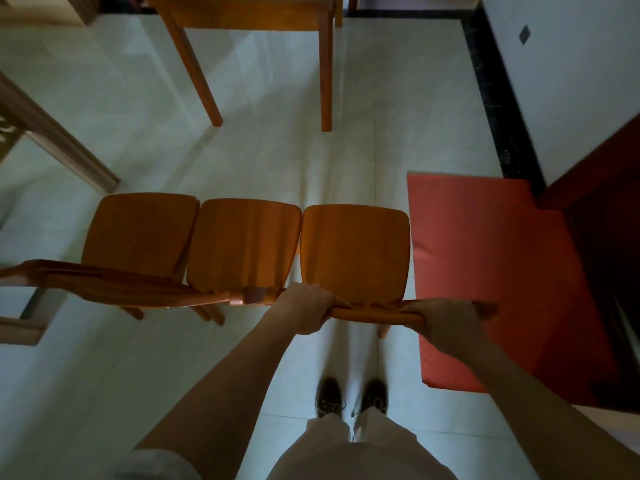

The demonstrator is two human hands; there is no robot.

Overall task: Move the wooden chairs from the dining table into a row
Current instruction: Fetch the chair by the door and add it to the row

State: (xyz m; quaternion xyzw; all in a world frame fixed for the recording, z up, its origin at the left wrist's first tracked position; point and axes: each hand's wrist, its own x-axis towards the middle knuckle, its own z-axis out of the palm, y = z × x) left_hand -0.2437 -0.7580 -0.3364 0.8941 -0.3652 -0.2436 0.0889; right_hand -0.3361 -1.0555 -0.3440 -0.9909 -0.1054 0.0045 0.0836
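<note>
Three orange wooden chairs stand side by side in a row in front of me, seats facing away. The right chair (355, 251) has its top back rail in both my hands: my left hand (304, 308) grips the rail's left end, my right hand (446, 322) its right end. The middle chair (242, 242) touches it on the left, and the left chair (138, 233) stands beside that. The dining table (256, 15) with its orange wooden legs is at the top of the view, some way beyond the row.
A red mat (485, 271) lies on the tiled floor right of the row, next to a dark doorway (606, 237). A white wall with a black skirting strip (498, 98) runs along the right. Wooden furniture (52, 140) stands at the left. My feet (349, 398) are behind the right chair.
</note>
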